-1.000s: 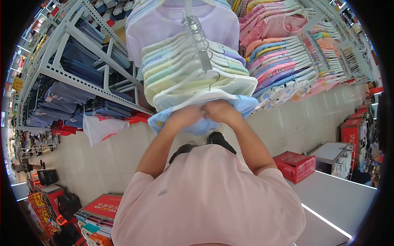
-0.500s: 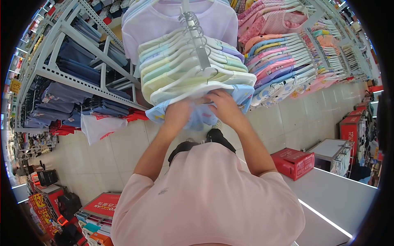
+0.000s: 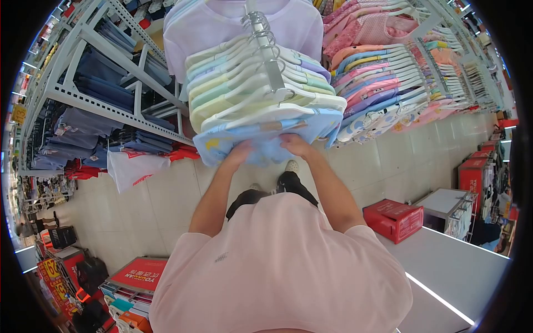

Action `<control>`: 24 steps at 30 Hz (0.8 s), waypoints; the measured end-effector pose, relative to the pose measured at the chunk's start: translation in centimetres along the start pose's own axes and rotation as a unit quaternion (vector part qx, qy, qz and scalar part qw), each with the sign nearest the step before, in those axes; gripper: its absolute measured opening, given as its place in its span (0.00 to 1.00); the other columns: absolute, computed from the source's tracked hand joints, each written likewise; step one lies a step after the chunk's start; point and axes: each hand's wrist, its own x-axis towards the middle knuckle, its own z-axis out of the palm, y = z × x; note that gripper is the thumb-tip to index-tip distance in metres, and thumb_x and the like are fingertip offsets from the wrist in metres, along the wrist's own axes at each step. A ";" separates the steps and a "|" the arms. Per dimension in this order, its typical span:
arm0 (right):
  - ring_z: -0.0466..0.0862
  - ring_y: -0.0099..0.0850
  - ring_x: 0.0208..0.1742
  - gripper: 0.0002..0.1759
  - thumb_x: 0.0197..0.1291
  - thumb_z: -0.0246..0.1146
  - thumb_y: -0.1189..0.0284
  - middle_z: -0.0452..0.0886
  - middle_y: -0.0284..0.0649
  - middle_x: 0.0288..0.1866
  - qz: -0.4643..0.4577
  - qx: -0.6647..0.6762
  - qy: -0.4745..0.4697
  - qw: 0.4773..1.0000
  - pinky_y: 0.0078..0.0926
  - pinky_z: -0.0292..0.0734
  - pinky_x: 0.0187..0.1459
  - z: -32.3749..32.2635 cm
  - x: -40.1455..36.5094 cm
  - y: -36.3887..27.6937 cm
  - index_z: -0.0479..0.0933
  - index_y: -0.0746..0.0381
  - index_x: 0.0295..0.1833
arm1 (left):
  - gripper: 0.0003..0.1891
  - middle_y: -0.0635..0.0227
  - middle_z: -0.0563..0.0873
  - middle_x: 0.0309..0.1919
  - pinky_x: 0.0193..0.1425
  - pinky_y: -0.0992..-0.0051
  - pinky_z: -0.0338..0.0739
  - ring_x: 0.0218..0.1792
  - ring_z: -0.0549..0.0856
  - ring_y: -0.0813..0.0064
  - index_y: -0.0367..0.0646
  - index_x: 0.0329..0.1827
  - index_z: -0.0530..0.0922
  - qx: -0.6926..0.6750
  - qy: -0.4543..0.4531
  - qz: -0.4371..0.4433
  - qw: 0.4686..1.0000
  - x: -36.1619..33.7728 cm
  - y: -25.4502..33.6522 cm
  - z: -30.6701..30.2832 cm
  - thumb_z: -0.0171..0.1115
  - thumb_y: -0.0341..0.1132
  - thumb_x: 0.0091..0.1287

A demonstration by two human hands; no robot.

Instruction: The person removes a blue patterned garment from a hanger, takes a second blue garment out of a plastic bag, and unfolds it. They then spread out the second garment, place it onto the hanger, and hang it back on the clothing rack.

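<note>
A light blue printed shirt (image 3: 264, 141) hangs on a white hanger (image 3: 277, 112) at the front of the rail, facing me. My left hand (image 3: 240, 152) is on the left part of its front, fingers closed on the fabric and slightly blurred. On the right part, my right hand (image 3: 295, 145) pinches the cloth, its fingertips partly hidden in the folds. Behind it, several pastel yellow, green and white garments (image 3: 214, 102) hang close together on a metal display arm (image 3: 273, 75). A lilac shirt (image 3: 244, 22) hangs farther back.
Dark blue folded clothes fill a white metal rack (image 3: 105, 105) at left, with a white bag (image 3: 136, 168) below. Pink and colourful garments (image 3: 377, 83) hang at right. A red box (image 3: 393, 220) rests on a grey counter (image 3: 449, 266) at lower right.
Both hands have moved down from the shirt's neckline and hanger to its front, toward me. The blue shirt now hangs more spread out, with more of its front showing.
</note>
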 end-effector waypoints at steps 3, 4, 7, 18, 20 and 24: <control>0.83 0.39 0.58 0.35 0.61 0.68 0.67 0.80 0.54 0.65 0.098 0.048 0.210 0.972 0.34 0.78 0.57 0.7 3.8 10.7 0.72 0.73 0.71 | 0.36 0.67 0.80 0.61 0.52 0.61 0.75 0.53 0.78 0.69 0.51 0.80 0.65 -0.045 0.146 -0.102 0.983 1.1 -5.7 -1.9 0.64 0.42 0.68; 0.84 0.39 0.57 0.36 0.60 0.68 0.67 0.81 0.54 0.63 0.120 0.011 0.240 0.963 0.34 0.79 0.56 0.6 3.6 12.4 0.72 0.73 0.71 | 0.37 0.66 0.79 0.62 0.54 0.60 0.75 0.56 0.78 0.68 0.50 0.80 0.64 -0.052 0.168 -0.128 0.976 0.5 -6.7 -2.5 0.65 0.42 0.67; 0.85 0.38 0.53 0.37 0.58 0.71 0.66 0.83 0.53 0.56 0.125 0.014 0.213 0.969 0.35 0.79 0.54 0.0 0.8 12.7 0.72 0.74 0.71 | 0.39 0.56 0.80 0.63 0.52 0.64 0.79 0.56 0.82 0.65 0.42 0.79 0.65 -0.042 0.165 -0.101 0.980 -2.2 -6.0 -2.6 0.69 0.38 0.64; 0.88 0.33 0.35 0.15 0.61 0.68 0.68 0.88 0.46 0.34 0.040 0.048 0.220 0.974 0.35 0.81 0.37 2.9 1.9 6.0 0.84 0.69 0.48 | 0.23 0.59 0.88 0.49 0.46 0.65 0.82 0.46 0.87 0.65 0.38 0.59 0.81 0.036 0.165 0.057 0.984 -0.2 -3.7 1.2 0.71 0.41 0.65; 0.87 0.34 0.29 0.13 0.63 0.66 0.68 0.87 0.46 0.28 0.057 -0.042 0.283 0.956 0.35 0.81 0.35 2.6 2.4 7.2 0.85 0.69 0.41 | 0.20 0.59 0.88 0.43 0.42 0.66 0.83 0.41 0.87 0.67 0.36 0.53 0.84 0.146 0.258 0.122 0.947 0.8 -5.2 1.0 0.69 0.42 0.66; 0.87 0.36 0.28 0.15 0.63 0.65 0.66 0.86 0.47 0.25 0.029 -0.074 0.379 0.922 0.36 0.81 0.37 1.4 1.9 8.7 0.85 0.70 0.36 | 0.15 0.64 0.87 0.37 0.28 0.75 0.78 0.28 0.86 0.74 0.37 0.50 0.82 0.083 0.284 0.004 0.955 2.0 -7.3 -0.7 0.63 0.41 0.71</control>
